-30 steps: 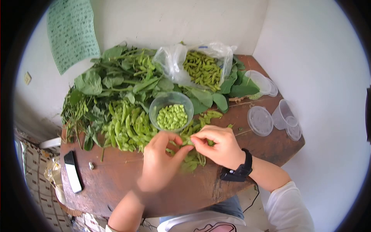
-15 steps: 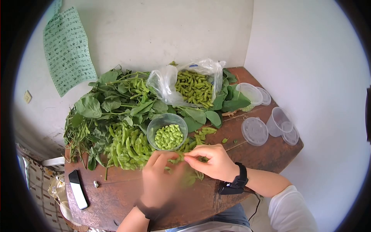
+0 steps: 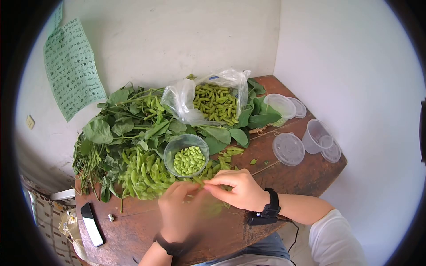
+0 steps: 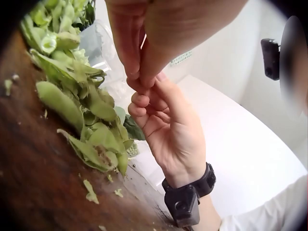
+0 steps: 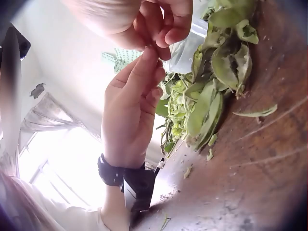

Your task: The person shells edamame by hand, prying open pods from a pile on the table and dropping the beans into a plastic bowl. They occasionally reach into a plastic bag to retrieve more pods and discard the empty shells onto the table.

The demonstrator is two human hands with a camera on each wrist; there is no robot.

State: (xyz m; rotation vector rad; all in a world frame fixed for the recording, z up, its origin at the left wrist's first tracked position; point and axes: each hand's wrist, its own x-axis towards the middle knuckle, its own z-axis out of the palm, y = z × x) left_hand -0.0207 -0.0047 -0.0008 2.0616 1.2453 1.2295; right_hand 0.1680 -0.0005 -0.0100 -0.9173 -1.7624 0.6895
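Note:
Just below the bowl, my left hand (image 3: pixel 177 210) and right hand (image 3: pixel 239 188) meet fingertip to fingertip. Thumbs and fingers of both pinch a green soybean pod (image 3: pixel 198 180), which shows only partly in the head view. In the wrist views the fingers hide it. A clear plastic bowl (image 3: pixel 167 163) right beyond the hands holds shelled green beans (image 3: pixel 188 160). Left of the bowl lies a heap of plump pods (image 3: pixel 144 175). Beneath the hands, split pods (image 4: pixel 98 139) are strewn on the wooden table (image 4: pixel 29 159).
Leafy bean stalks (image 3: pixel 120 119) cover the back left. Behind the bowl stands a plastic bag (image 3: pixel 179 99) of pods. Plastic lids (image 3: pixel 288 149) and a clear cup (image 3: pixel 314 136) sit at the right. A phone (image 3: pixel 92 226) lies near the left edge.
The head view has tilted up and shifted, so the table sits lower in it. Both hands stay together at the pod, their fingertips working close below the bowl.

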